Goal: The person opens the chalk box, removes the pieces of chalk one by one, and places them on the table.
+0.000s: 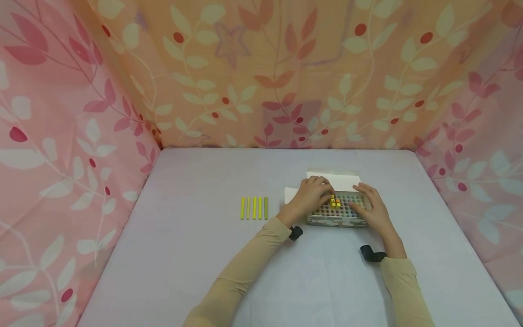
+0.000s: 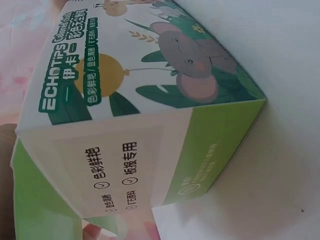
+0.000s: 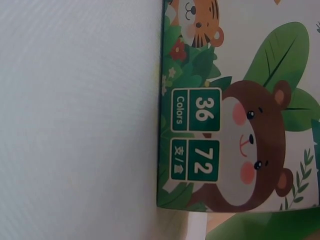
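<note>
- Chalk box (image 1: 337, 213): an open carton standing on the pale table (image 1: 204, 254), toward the table's right half. Its lid flaps are folded back on the far side and the left side of the box.
- Inside the box, rows of chalk ends show, mostly grey-green and pastel. A small cluster of yellow and orange chalk ends (image 1: 335, 202) sits near the far left part of the box.
- Left hand (image 1: 311, 194): lies over the far left part of the box, its fingers bent down to that yellow and orange cluster. Whether they pinch a stick cannot be told from the head view.
- Right hand (image 1: 372, 207): rests on the right side of the box, fingers laid fairly straight over its rim and top, seemingly steadying it.
- Five yellow chalk sticks (image 1: 254, 208): lie in a neat row on the table, left of the box, parallel and just apart from one another.
- In the left wrist view, the box wall (image 2: 150, 100) carries an elephant picture and green lettering.
- In the right wrist view, the box wall (image 3: 240, 130) shows a bear, a tiger, and the labels "36 Colors" and "72".
- A floral cloth (image 1: 261, 72) in pink and orange stands behind and on both sides of the box.
</note>
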The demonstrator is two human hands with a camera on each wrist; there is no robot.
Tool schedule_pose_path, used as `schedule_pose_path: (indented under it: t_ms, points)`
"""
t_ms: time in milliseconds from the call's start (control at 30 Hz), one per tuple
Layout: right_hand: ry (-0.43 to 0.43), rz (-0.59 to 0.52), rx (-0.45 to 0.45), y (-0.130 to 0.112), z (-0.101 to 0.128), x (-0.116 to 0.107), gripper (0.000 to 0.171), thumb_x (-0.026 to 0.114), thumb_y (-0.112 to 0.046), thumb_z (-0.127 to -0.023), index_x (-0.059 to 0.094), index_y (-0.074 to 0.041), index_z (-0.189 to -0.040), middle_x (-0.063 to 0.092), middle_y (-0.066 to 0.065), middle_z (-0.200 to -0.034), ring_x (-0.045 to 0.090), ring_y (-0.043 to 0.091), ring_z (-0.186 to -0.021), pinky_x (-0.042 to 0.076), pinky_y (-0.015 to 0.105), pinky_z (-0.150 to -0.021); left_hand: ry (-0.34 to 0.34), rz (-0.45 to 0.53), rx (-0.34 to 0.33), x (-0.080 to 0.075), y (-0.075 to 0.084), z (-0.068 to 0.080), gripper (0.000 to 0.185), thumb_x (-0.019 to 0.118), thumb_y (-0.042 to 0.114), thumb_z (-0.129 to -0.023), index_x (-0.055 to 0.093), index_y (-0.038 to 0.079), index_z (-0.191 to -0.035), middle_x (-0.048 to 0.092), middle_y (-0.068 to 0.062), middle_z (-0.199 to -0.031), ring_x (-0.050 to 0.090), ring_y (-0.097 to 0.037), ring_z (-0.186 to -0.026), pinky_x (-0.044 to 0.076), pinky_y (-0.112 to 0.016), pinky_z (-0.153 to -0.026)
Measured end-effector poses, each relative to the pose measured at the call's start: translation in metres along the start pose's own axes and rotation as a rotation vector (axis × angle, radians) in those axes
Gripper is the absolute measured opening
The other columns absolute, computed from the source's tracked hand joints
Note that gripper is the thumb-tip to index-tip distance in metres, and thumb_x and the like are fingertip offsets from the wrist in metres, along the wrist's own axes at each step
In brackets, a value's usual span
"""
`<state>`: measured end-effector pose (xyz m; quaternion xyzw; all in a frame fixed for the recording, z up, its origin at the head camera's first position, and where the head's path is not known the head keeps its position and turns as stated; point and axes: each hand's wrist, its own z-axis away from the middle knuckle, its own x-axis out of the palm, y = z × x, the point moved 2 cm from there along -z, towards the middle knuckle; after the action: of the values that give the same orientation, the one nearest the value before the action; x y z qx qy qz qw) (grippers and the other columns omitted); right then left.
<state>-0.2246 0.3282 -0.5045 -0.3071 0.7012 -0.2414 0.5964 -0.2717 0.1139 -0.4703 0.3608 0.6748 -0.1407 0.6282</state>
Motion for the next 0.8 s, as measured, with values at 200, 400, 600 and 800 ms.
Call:
schedule_pose_path:
  t_ms: [200,400,600,800]
  points:
    - [0.001,-0.001,0.002,0.000,0.000,0.000,0.058,0.066,-0.030,-0.085,0.045,-0.011,-0.135,0.029,0.016,-0.146,0.024,0.043,-0.134,0.019,0.069,-0.098,0.014,0.026,-0.005,0.000,0.000,0.000,0.021,0.048,0.041,-0.094,0.063,0.034,-0.107,0.050,0.012,-0.123,0.039,-0.013,-0.123,0.032,-0.040,-0.104]
    - [-0.001,-0.001,-0.001,-0.001,0.000,0.000,0.058,0.066,-0.031,-0.086,0.045,-0.011,-0.135,0.029,0.016,-0.146,0.024,0.043,-0.134,0.019,0.069,-0.098,0.054,0.034,-0.005,-0.004,0.001,0.001,0.020,0.047,0.042,-0.094,0.061,0.032,-0.106,0.051,0.011,-0.124,0.040,-0.013,-0.124,0.032,-0.039,-0.104]
    - [-0.004,0.013,0.003,-0.002,-0.001,0.000,0.059,0.066,-0.034,-0.085,0.045,-0.013,-0.136,0.029,0.016,-0.146,0.024,0.043,-0.134,0.020,0.070,-0.097,0.108,0.065,-0.010,-0.013,0.002,0.001,0.020,0.046,0.041,-0.095,0.059,0.031,-0.107,0.052,0.009,-0.124,0.041,-0.014,-0.123,0.034,-0.039,-0.103]
    - [-0.002,0.015,0.003,-0.001,0.000,-0.001,0.059,0.067,-0.033,-0.084,0.045,-0.013,-0.136,0.029,0.016,-0.146,0.024,0.043,-0.133,0.020,0.070,-0.097,0.150,0.115,-0.016,-0.023,0.003,0.005,0.021,0.048,0.041,-0.095,0.060,0.029,-0.107,0.053,0.009,-0.123,0.042,-0.013,-0.123,0.033,-0.037,-0.104]
